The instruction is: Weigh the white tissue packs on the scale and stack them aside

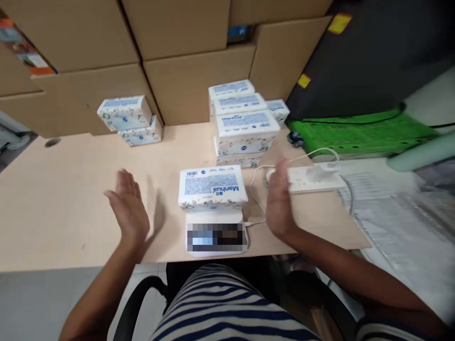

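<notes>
Hands: our left hand [130, 208] and right hand [280, 203] are both open, fingers extended, one on each side of the pack [213, 187] and apart from it; blur softens the fingers.
Pack: it rests on the scale [215, 219] between our hands, a white block in smooth wrap with a floral band along its front.
Scale: white, round-cornered; the pack hides its back part, and pixelation keeps us from reading the display.
Writing: we read "Manhua" in blue, upside down to us; the finer print beside the barcode is illegible.
Stack: similar packs [249, 132] stand behind to the right, front ones partly hiding those at the back.
Pair: two more packs [124, 116] lie one atop the other at far left.
Surface: pale, smooth board [71, 203].
Cartons: brown cardboard [185, 28], cut off above.
Power strip: white [305, 180], its left end partly behind our right hand.
Crate: green, perforated [362, 132].
</notes>
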`<state>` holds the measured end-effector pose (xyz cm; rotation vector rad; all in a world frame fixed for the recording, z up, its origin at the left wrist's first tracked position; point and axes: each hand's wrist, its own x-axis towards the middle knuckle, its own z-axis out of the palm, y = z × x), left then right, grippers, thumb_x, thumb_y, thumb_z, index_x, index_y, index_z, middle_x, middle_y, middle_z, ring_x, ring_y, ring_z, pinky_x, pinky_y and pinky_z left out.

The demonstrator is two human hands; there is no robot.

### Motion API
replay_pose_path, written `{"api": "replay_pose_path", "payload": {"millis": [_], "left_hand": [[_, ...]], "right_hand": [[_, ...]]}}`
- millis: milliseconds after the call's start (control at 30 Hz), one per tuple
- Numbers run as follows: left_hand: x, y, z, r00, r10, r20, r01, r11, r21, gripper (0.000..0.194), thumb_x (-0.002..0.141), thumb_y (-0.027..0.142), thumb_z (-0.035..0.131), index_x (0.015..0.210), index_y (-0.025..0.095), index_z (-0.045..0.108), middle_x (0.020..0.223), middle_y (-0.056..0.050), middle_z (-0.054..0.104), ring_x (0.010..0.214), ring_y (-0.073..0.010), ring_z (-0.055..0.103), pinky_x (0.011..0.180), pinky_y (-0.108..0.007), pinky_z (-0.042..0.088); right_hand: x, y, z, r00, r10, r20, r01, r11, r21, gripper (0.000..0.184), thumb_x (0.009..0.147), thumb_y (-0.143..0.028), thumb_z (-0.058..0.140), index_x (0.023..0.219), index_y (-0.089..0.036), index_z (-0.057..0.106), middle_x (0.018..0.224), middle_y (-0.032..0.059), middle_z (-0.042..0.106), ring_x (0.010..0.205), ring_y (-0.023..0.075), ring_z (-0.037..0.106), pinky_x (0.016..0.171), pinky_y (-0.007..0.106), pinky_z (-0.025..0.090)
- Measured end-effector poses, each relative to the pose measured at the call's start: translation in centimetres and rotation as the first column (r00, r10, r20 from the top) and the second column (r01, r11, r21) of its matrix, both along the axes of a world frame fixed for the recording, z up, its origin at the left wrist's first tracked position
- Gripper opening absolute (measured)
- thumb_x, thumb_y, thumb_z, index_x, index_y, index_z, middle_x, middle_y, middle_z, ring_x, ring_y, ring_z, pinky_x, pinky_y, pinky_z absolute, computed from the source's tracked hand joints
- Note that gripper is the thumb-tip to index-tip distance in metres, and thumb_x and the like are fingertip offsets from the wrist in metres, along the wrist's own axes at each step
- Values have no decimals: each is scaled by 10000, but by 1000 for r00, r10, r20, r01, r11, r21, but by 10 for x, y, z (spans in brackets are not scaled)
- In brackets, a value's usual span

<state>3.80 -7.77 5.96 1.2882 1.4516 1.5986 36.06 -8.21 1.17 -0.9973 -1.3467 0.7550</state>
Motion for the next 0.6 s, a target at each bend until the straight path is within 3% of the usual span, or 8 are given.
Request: {"api": "replay_pose_path", "payload": {"millis": [67, 133, 233, 367, 433, 500, 600], "left_hand": [[45, -18, -8, 994, -89, 64, 93, 993, -66, 810, 1068, 763, 51, 1726, 388, 337, 1859, 46, 282, 1751, -258, 196, 1463, -524, 126], [82, -36, -10, 978, -184, 94, 191, 979, -69, 746, 1090, 717, 152, 1766, 408, 212, 1830, 24, 365, 1715, -283, 319, 1430, -561, 260], [106, -55, 6, 969, -238, 69, 235, 971, 50, 720, 1080, 730, 135, 1762, 501, 156, 1741, 76, 514, 1669, -292, 419, 1333, -578, 453], [109, -56, 42, 947, -307, -93, 320, 926, 200, 772, 1015, 826, 85, 1743, 570, 120, 1662, 153, 590, 1619, -313, 498, 1290, -588, 513], [120, -42, 55, 922, -362, -138, 384, 901, 203, 821, 989, 866, 81, 1747, 556, 133, 1664, 145, 590, 1617, -330, 500, 1302, -606, 493], [142, -17, 66, 881, -446, -157, 470, 862, 188, 862, 969, 913, 150, 1745, 540, 202, 1693, 122, 564, 1636, -332, 472, 1330, -594, 457], [179, 32, 87, 748, -621, -234, 653, 751, 97, 918, 955, 946, 262, 1723, 454, 368, 1747, 35, 510, 1664, -333, 425, 1355, -551, 417]], "right_hand": [[-11, 0, 3, 961, 260, 98, -251, 964, -92, 1049, 992, -739, 605, 1778, -463, -34, 1905, -22, -5, 1766, 322, -41, 1408, 686, 104], [-17, 3, 17, 873, 440, 209, -425, 898, -114, 1334, 879, -653, 821, 1770, -415, -143, 1904, 65, 21, 1761, 374, 37, 1385, 717, 180], [-5, 2, 55, 819, 469, 330, -496, 868, -3, 1454, 831, -559, 911, 1748, -420, -210, 1899, 80, -40, 1757, 381, 30, 1384, 712, 171], [35, -13, 98, 827, 460, 322, -527, 834, 165, 1507, 747, -575, 980, 1762, -457, -127, 1895, 13, -94, 1753, 373, -41, 1397, 667, 157], [55, -14, 112, 875, 450, 178, -476, 865, 157, 1416, 713, -624, 984, 1784, -462, 73, 1902, 10, 24, 1755, 393, 56, 1383, 672, 232], [76, -3, 122, 929, 368, -42, -362, 926, 105, 1176, 759, -658, 933, 1735, -418, 323, 1855, 61, 271, 1718, 401, 266, 1343, 665, 358], [111, 38, 128, 944, 105, -312, -114, 993, -11, 838, 804, -653, 856, 1507, -308, 554, 1620, 135, 590, 1458, 372, 623, 1206, 612, 550]]}}
